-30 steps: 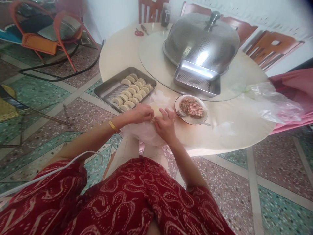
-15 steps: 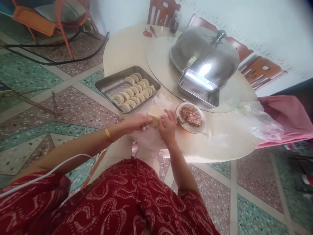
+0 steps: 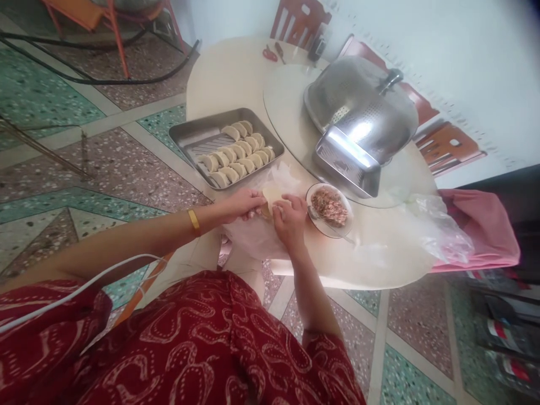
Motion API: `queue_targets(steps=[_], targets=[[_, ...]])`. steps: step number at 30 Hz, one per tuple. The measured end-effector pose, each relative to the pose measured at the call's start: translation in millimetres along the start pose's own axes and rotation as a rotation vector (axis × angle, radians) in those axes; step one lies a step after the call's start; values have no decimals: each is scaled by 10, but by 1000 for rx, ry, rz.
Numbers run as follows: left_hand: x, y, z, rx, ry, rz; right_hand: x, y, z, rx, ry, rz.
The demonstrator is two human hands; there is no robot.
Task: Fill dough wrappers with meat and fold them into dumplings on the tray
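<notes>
Mid-frame, left hand [image 3: 240, 205] and right hand [image 3: 289, 219] are both pinching a pale round dough wrapper [image 3: 270, 198] over the surface; pressing the edges evenly probably seals best.

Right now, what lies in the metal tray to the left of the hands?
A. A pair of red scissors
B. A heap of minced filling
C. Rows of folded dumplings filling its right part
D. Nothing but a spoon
C. The metal tray holds rows of folded dumplings in its right part, while the minced filling sits on a small plate to the right of the hands.
</notes>
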State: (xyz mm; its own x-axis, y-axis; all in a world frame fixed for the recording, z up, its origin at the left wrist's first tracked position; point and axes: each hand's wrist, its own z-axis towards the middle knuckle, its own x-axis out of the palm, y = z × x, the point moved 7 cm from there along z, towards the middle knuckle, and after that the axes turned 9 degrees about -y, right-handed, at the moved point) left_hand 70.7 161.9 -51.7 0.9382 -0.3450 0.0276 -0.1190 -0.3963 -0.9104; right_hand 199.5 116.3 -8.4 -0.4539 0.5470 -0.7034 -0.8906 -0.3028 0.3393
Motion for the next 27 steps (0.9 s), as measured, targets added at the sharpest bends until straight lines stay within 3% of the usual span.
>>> queue_targets(steps=[13, 19, 27], targets=[[-19, -45, 1, 69, -64, 74, 106, 12, 346, -39, 195, 7], [-23, -68, -10, 95, -71, 93, 191, -45, 441, 71, 373, 21], [-33, -25, 38, 117, -71, 117, 247, -71, 524, 125, 493, 48]])
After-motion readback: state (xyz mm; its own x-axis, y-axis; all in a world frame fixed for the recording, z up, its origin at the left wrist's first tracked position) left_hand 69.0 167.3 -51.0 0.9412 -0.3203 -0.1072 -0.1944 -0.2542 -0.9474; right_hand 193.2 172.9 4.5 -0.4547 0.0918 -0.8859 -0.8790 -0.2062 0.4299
